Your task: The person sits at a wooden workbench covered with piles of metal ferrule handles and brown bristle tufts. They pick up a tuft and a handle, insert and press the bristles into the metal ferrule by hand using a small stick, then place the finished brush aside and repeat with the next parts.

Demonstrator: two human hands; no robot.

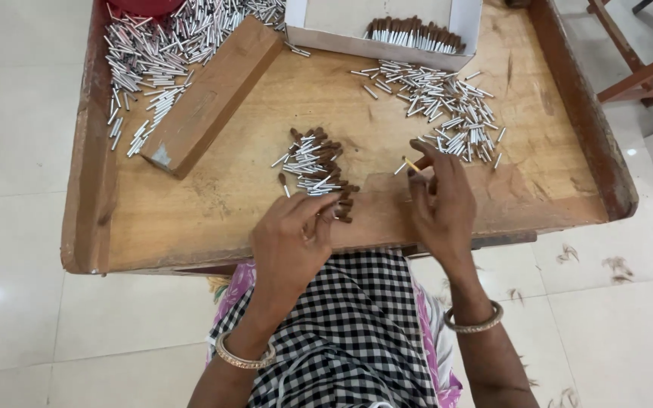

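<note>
Hands: two, both over the near edge of the wooden desk [213, 204]. Right hand [441, 204]: grip closed on one thin stick [411, 163] with a pale tip, pinched between fingertips, held just above the board. Left hand [292, 242]: fingers curled, tips touching the near end of the brown-tipped pile [315, 168]; whether its grip holds a piece, cannot tell. Piles of small tubes on the desk: three. Middle pile, mixed silver and brown-tipped, a few dozen, too overlapped for an exact count. Silver pile [440, 106] to the right of centre, well over fifty. Larger silver heap [160, 53] at far left, too many to count. Wooden block [213, 94]: one, lying diagonally beside that heap. White cardboard box [462, 30]: one, at the far edge, holding one row of brown-tipped pieces [415, 34]. Bangles: one per wrist
</note>
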